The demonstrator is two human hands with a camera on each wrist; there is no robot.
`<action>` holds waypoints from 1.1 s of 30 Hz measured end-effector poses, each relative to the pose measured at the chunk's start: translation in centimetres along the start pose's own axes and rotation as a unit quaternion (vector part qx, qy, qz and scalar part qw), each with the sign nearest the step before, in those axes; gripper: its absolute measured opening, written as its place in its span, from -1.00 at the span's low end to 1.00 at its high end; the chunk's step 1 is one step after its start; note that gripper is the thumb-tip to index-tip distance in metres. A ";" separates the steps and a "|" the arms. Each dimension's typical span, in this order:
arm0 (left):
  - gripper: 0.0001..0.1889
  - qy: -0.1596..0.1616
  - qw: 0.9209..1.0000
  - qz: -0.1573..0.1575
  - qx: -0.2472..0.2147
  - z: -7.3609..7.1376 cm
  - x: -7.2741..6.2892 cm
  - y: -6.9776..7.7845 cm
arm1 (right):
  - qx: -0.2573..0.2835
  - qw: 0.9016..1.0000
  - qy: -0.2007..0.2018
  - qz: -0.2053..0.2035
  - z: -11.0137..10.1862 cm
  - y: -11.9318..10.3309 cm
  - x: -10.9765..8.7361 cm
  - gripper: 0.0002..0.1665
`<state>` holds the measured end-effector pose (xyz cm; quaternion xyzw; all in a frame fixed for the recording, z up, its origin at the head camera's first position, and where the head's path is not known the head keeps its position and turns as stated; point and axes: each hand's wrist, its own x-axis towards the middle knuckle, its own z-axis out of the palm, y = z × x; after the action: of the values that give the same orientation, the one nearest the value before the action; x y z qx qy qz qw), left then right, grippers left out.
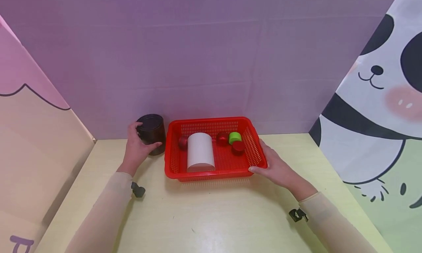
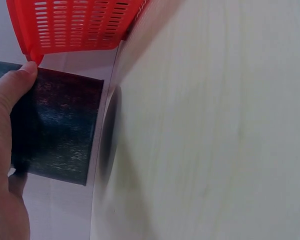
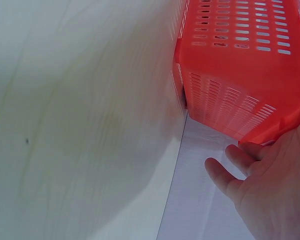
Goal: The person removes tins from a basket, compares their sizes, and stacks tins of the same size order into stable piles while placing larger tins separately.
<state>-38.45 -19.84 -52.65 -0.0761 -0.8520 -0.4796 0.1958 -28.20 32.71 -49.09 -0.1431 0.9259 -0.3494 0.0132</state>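
Note:
On the left, my left hand (image 1: 136,147) grips a dark cylindrical can (image 1: 152,130) from its left side, the thumb across the near side and fingers behind. The can is upright, just left of a red plastic basket (image 1: 207,175). In the left wrist view, the base of the can (image 2: 60,125) shows apart from a round shadow on the table. My right hand (image 1: 278,168) holds the basket's near right corner, thumb at the front rim and fingers along the outer right wall. In the right wrist view, the fingers (image 3: 222,177) reach beneath the rim.
Inside the basket lie a white cylinder (image 1: 200,150), a short green cylinder (image 1: 235,137), a short red cylinder (image 1: 238,148) and rounded red pieces (image 1: 222,138). A purple cloth wall (image 1: 211,62) rises behind the pale wooden table (image 1: 204,216). Printed panels flank both sides.

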 end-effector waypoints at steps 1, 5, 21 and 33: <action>0.16 -0.006 1.000 -0.007 0.002 0.0 0.0 -0.1 | -0.001 1.000 -0.001 0.000 0.0 0.0 0.0 0.44; 0.23 -0.030 0.999 -0.038 0.015 -0.1 0.0 -0.4 | 0.003 1.000 -0.002 0.002 0.1 -0.2 0.1 0.43; 0.34 -0.064 0.996 -0.047 0.028 0.2 0.6 -1.1 | 0.016 1.000 0.001 -0.007 0.2 0.5 0.5 0.44; 0.33 -0.082 0.996 -0.036 0.026 0.0 0.7 -1.7 | 0.021 1.000 -0.002 -0.012 0.4 0.4 0.6 0.43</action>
<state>-39.62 -20.78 -53.66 -0.0792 -0.8794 -0.4565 0.1097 -28.84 32.58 -49.61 -0.1542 0.9164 -0.3690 0.0144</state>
